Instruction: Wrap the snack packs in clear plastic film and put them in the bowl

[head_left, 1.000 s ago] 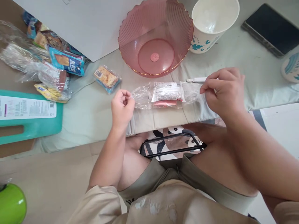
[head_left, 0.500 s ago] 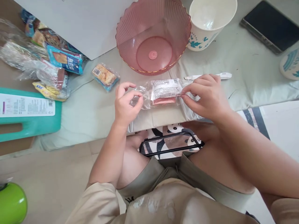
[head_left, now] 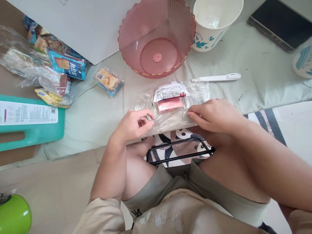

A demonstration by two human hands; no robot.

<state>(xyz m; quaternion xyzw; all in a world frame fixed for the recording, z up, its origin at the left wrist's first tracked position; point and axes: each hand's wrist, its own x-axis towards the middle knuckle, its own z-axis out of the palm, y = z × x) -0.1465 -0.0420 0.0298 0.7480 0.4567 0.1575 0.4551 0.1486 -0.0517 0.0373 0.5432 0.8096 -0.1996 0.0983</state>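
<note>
A clear plastic wrapper lies spread out near the front edge of the cloth-covered table. On it are a small white printed packet and, just in front, a pink packet or block. My left hand pinches the wrapper's near left edge, thumb and index finger close together. At the near right edge, my right hand has its fingertips closed on the film. A white utility knife rests behind the wrapper, towards the right.
Behind stands a pink ribbed bowl, with a white paper tub beside it. A black phone-like slab lies at the far right. To the left are a wrapped snack, several more snack packs and a teal jug.
Both hands have come nearer my body, pulling the film's near edge with them. The wrapper is now opened out flat, and more of the pink piece shows.
</note>
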